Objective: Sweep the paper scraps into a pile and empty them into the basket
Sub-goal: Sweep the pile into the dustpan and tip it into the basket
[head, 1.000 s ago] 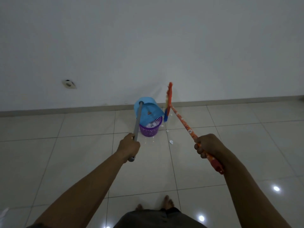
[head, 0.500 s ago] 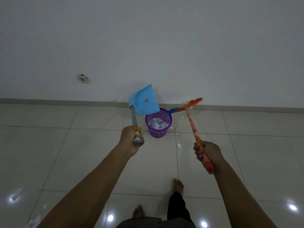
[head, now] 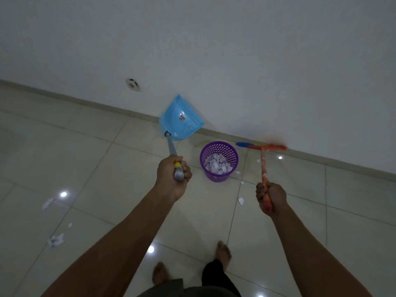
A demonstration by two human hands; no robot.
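With the blue dustpan gripped in the left hand and the orange broom in the right hand, paper scraps at lower left are best piled before the purple basket at centre is approached.

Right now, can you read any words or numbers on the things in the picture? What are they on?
No text here can be read.
Small sticker on the blue dustpan: too small and blurred to read.
Pale marks along the orange broom handle: too blurred to tell if they are letters.
The paper scraps in the purple basket: no print can be made out.
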